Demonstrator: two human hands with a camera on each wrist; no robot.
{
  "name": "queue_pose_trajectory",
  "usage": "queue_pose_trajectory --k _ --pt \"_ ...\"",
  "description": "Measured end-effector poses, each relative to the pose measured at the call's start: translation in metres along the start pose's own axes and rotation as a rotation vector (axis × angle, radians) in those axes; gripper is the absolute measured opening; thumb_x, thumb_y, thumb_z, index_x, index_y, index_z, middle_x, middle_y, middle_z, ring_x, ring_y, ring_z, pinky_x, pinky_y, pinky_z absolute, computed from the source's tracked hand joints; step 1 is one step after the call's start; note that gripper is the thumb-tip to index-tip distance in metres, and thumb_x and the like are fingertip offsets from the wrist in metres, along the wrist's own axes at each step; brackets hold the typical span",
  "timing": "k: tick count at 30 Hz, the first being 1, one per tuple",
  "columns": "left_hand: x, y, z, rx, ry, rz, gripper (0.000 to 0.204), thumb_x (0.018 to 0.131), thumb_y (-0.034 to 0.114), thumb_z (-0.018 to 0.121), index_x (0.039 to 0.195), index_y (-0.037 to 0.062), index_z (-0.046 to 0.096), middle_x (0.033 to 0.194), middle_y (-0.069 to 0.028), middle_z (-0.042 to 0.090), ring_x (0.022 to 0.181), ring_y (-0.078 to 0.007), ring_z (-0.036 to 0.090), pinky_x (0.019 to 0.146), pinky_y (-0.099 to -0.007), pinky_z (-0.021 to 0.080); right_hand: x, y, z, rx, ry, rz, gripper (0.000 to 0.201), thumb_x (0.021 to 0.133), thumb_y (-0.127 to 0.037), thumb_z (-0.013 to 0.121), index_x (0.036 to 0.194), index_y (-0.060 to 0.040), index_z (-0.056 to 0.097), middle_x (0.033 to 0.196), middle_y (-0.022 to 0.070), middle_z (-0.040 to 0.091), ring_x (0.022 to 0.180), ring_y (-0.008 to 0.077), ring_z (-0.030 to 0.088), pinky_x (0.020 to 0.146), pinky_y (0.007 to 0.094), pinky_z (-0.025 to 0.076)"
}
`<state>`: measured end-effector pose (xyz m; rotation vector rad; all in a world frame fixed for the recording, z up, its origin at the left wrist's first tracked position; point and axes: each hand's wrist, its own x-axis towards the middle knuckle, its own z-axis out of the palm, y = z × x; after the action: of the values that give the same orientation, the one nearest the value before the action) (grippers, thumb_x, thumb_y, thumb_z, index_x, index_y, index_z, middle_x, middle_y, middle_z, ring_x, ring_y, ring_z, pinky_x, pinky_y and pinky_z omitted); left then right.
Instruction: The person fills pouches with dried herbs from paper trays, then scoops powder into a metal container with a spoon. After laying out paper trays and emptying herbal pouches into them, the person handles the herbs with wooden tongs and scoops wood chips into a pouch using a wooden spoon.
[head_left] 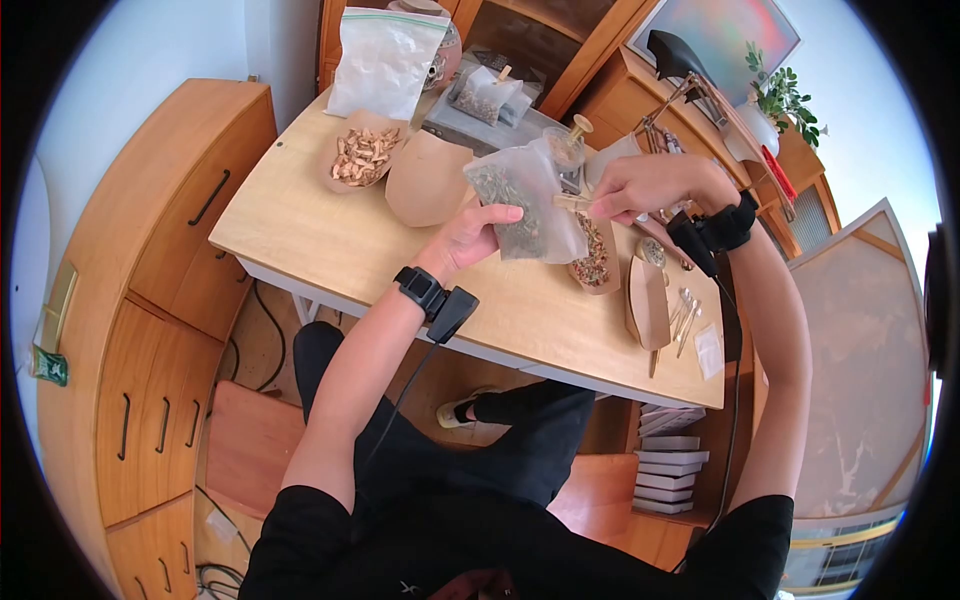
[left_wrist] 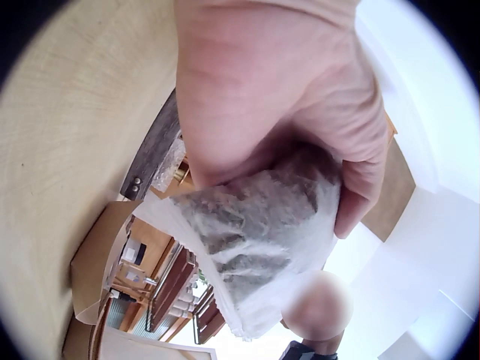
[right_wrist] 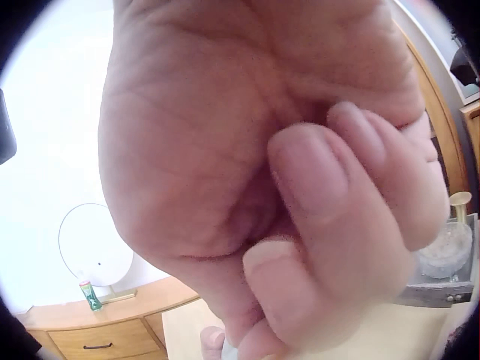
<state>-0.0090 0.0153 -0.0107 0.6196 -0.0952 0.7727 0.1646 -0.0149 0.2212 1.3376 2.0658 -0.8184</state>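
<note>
A translucent pouch (head_left: 518,200) of dried green herbs is held up over the table. My left hand (head_left: 468,236) grips its left side, thumb across the front. In the left wrist view, the fingers curl round the herb-filled pouch (left_wrist: 259,229). At the pouch's right edge, my right hand (head_left: 648,188) pinches a small wooden clothespin (head_left: 573,202). The right wrist view shows the right hand's curled fingers (right_wrist: 337,217) close up; the clothespin is hidden there.
Paper trays stand around: one with dried slices (head_left: 362,156), a bare one (head_left: 428,180), one with a colourful mix (head_left: 594,258), another at right (head_left: 648,305). Small spoons (head_left: 684,312) and a little packet (head_left: 709,351) lie beside it. Behind are filled pouches (head_left: 485,97) and a zip bag (head_left: 385,65).
</note>
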Motion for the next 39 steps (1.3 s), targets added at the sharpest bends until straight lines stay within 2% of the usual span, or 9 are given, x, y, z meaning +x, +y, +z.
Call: queue_pose_trajectory --k 11,20,23,25,26,28,31,34,39 --pt "-0.004 -0.001 -0.001 0.057 -0.037 -0.097 0.059 0.078 0.005 0.070 0.132 0.0064 0.048 0.124 -0.0073 0.059 0.116 -0.0234 0.057 0.103 -0.0424 0.044 0.007 -0.006 0.002 0.029 -0.112 -0.021 0.044 0.099 -0.028 0.049 0.062 -0.0033 0.045 0.056 -0.0026 0.040 0.055 0.0101 0.038 0.054 0.0285 0.034" --pt "-0.003 -0.001 -0.002 0.033 -0.008 -0.053 0.057 0.079 0.005 0.069 0.132 0.0060 0.047 0.123 -0.0078 0.059 0.115 -0.0225 0.058 0.103 -0.0415 0.046 0.011 -0.002 0.003 0.080 -0.119 0.020 0.046 0.097 -0.036 0.054 0.065 -0.0031 0.052 0.057 -0.0035 0.043 0.055 0.0080 0.039 0.051 0.0275 0.032" --pt "0.000 0.002 -0.001 -0.041 0.017 0.005 0.055 0.081 0.007 0.069 0.131 0.0066 0.048 0.121 -0.0071 0.059 0.113 -0.0223 0.059 0.101 -0.0410 0.047 0.012 0.002 0.004 0.198 0.067 0.052 0.042 0.096 -0.040 0.057 0.077 -0.0028 0.059 0.062 -0.0030 0.050 0.057 0.0067 0.044 0.053 0.0258 0.035" --pt "0.002 0.002 0.001 -0.058 0.046 0.071 0.053 0.082 0.009 0.069 0.131 0.0070 0.048 0.121 -0.0067 0.059 0.114 -0.0220 0.058 0.102 -0.0410 0.047 0.015 0.001 0.007 0.256 0.314 0.098 0.037 0.095 -0.040 0.059 0.094 -0.0032 0.062 0.072 -0.0018 0.058 0.063 0.0056 0.051 0.056 0.0234 0.040" --pt "0.004 0.003 0.001 -0.075 0.076 0.133 0.052 0.083 0.010 0.069 0.130 0.0074 0.048 0.121 -0.0063 0.059 0.114 -0.0217 0.057 0.102 -0.0409 0.046 0.021 0.006 0.008 0.252 0.315 0.096 0.037 0.095 -0.040 0.059 0.094 -0.0032 0.062 0.072 -0.0018 0.058 0.063 0.0056 0.051 0.056 0.0234 0.040" --pt "0.007 0.001 -0.003 -0.090 0.081 0.166 0.051 0.083 0.010 0.070 0.130 0.0080 0.049 0.122 -0.0059 0.059 0.116 -0.0214 0.056 0.103 -0.0409 0.045 0.039 0.020 0.014 0.261 0.489 -0.051 0.037 0.089 -0.037 0.069 0.102 -0.0026 0.063 0.082 0.0036 0.063 0.070 0.0074 0.054 0.061 0.0240 0.043" --pt "0.011 -0.002 -0.009 -0.104 0.113 0.211 0.051 0.084 0.009 0.070 0.130 0.0087 0.048 0.123 -0.0051 0.057 0.118 -0.0211 0.054 0.105 -0.0407 0.043 0.061 0.026 0.022 0.472 0.590 -0.122 0.029 0.086 -0.022 0.074 0.103 -0.0021 0.063 0.086 0.0055 0.067 0.075 0.0079 0.059 0.066 0.0247 0.047" --pt "0.018 -0.006 -0.017 -0.130 0.130 0.218 0.052 0.085 0.008 0.070 0.132 0.0099 0.048 0.125 -0.0052 0.056 0.119 -0.0214 0.053 0.107 -0.0415 0.041 0.071 0.027 0.011 0.299 0.643 -0.153 0.023 0.083 -0.008 0.073 0.102 -0.0020 0.062 0.086 0.0010 0.066 0.080 0.0055 0.060 0.071 0.0243 0.048" --pt "0.024 -0.018 -0.030 -0.171 0.163 0.145 0.054 0.088 0.009 0.068 0.137 0.0126 0.044 0.131 -0.0088 0.053 0.124 -0.0230 0.051 0.110 -0.0459 0.038 0.083 0.040 -0.038 0.262 0.753 -0.172 0.016 0.081 -0.002 0.071 0.096 -0.0021 0.064 0.083 0.0008 0.066 0.078 0.0063 0.060 0.070 0.0240 0.048"
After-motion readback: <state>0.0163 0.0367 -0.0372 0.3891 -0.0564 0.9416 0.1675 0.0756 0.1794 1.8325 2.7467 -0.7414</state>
